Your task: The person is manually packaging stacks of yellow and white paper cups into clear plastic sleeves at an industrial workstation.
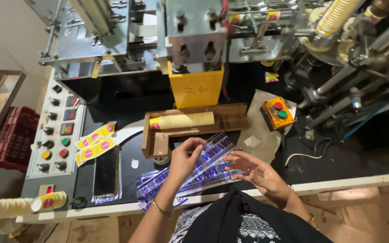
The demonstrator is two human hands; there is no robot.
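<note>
A single camera, worn on the person's head, looks steeply down and forward over the black tabletop of a metal machine. It sits close: the person's left hand and right hand fill the near centre, with dark clothing at the bottom edge. The far edge of the view reaches the grey metal machine housing; the left takes in a grey control panel with round knobs, the right a tangle of rods and cables. No second view shares the scene.
</note>
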